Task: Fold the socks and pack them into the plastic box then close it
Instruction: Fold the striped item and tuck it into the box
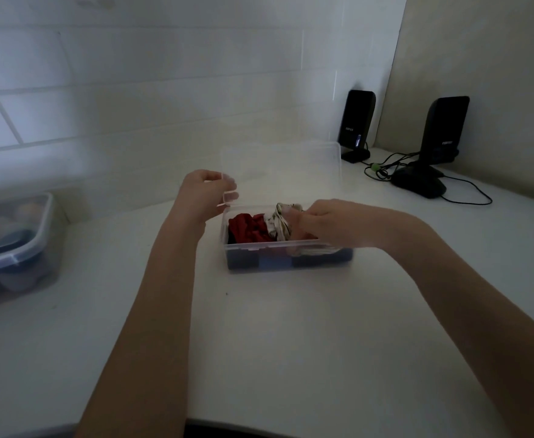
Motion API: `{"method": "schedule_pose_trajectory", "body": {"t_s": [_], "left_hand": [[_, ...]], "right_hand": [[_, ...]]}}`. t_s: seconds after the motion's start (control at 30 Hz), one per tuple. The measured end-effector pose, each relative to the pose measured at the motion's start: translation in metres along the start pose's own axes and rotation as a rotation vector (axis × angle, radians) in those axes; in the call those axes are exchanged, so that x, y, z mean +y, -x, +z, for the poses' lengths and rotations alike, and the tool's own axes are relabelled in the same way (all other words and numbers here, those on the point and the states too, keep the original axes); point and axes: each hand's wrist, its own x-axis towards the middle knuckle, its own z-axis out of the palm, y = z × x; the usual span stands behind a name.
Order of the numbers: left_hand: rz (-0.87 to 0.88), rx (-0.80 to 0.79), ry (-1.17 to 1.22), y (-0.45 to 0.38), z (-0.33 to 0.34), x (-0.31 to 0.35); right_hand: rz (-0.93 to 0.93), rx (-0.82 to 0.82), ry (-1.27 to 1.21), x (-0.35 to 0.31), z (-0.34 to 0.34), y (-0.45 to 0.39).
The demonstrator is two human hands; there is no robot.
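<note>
Lidded tub (pixel 13 245): far left on the worktop (pixel 291 343), clipped shut, full of rounded things I can't make out in this dim light.
Left hand (pixel 207 192): fingers pinched together on the near left corner of the clear lid (pixel 278 165), holding it tilted up and open.
Plastic box (pixel 287 257): middle of the worktop, open, nearly full; dark socks at the bottom, a red sock (pixel 246 229) on top at the left.
White patterned sock (pixel 279 224): bunched at the box's centre, partly above the rim.
Right hand (pixel 325 222): closed on the white patterned sock, pressing it down into the box.
Doing it well: I'd tuck the white bundle fully below the rim and flatten the red one, clear the fingers, then swing the lid down and press along the front edge until it catches.
Speakers (pixel 445 128): two black ones, back right, cables trailing loose, well apart from the box.
Room: white worktop, bare in front; pale tiled wall behind; low light.
</note>
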Motion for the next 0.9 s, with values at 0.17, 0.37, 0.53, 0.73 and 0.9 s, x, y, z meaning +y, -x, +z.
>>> {"method": "schedule_pose_trajectory", "body": {"t_s": [0.17,0.37,0.53,0.73,0.9], "left_hand": [[0.005,0.006,0.036,0.0,0.002,0.002],[0.03,-0.006,0.067,0.004,0.005,0.003],[0.017,-0.082,0.217,0.007,0.004,0.008],[-0.034,-0.088,0.399,0.01,0.002,0.013],[-0.089,-0.085,0.5,0.008,0.001,0.014]], "right_hand": [[-0.026,0.065,0.004,-0.003,0.007,-0.003],[0.04,-0.017,-0.012,-0.002,-0.001,0.001],[0.065,-0.096,0.06,-0.006,-0.001,0.004],[-0.063,0.143,0.021,0.004,0.013,-0.004],[-0.209,0.532,-0.366,0.016,0.002,-0.001]]}}
